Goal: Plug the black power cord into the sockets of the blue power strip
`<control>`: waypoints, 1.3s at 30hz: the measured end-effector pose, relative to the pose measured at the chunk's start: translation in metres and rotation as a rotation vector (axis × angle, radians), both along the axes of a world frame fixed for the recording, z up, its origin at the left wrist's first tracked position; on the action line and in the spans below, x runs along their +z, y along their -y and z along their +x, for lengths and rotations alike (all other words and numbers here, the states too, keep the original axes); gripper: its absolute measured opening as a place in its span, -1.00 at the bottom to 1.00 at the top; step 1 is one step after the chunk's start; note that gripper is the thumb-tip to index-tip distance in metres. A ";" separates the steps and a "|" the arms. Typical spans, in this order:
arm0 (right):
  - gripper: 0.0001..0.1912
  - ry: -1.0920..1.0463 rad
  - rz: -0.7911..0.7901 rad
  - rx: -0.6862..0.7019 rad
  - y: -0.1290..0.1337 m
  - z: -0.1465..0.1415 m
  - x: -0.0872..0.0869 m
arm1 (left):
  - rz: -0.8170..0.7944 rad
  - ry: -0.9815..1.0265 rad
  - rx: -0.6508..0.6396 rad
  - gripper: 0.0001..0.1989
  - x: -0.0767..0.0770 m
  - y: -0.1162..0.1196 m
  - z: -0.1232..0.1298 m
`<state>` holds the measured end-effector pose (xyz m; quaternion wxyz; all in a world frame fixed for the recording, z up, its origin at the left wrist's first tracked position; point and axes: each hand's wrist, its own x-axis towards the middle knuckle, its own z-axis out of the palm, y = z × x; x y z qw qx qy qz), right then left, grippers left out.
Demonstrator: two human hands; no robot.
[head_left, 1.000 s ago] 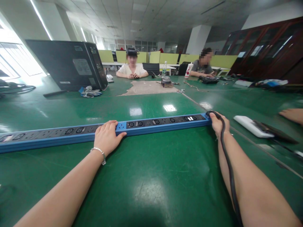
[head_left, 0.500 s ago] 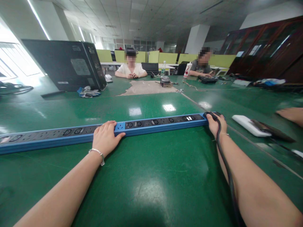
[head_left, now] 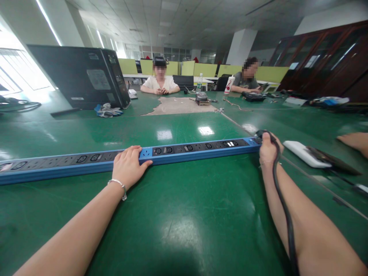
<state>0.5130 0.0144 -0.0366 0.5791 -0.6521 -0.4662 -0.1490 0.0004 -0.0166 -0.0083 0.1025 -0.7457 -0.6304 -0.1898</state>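
Observation:
A long blue power strip [head_left: 189, 156] with black sockets lies across the green table, from the left edge to right of centre. My left hand [head_left: 128, 165] rests over its middle, fingers across the top and thumb along the near side, closed round it. At the strip's right end my right hand [head_left: 269, 147] is closed on a black plug [head_left: 261, 133]. From the plug a thick black cable [head_left: 283, 203] runs down over my right forearm. Whether the plug touches the strip is hidden by my fingers.
A black computer case [head_left: 83, 76] stands at the back left, with gloves [head_left: 107, 110] before it. Two people sit across the table [head_left: 178, 199]. To the right lie a white power bank [head_left: 304, 154], a dark flat object and another person's hand [head_left: 355, 142].
My right hand has moved a little right and up with the black plug, uncovering more of the strip's right end. My left hand has stayed on the strip.

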 end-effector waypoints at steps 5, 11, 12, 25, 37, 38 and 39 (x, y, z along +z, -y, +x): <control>-0.59 0.011 -0.071 0.030 0.004 -0.026 0.011 | -0.001 -0.002 0.004 -0.43 0.001 0.000 0.000; -0.63 0.063 -0.137 0.034 0.013 -0.042 0.021 | 0.001 -0.003 -0.001 -0.43 0.000 0.000 0.000; -0.63 0.076 -0.153 0.029 0.014 -0.042 0.023 | -0.001 0.001 -0.001 -0.43 0.000 0.000 0.000; -0.64 0.154 -0.226 -0.002 0.020 -0.045 0.027 | -0.003 0.002 -0.002 -0.43 0.000 0.000 0.000; -0.61 0.106 -0.229 -0.032 0.018 -0.042 0.026 | 0.000 -0.003 -0.007 -0.43 0.001 0.000 0.000; -0.61 0.113 -0.228 -0.033 0.017 -0.042 0.025 | 0.001 -0.004 -0.006 -0.44 0.001 0.000 0.000; -0.61 0.121 -0.229 -0.032 0.017 -0.041 0.025 | 0.001 -0.005 -0.005 -0.44 0.001 0.000 0.000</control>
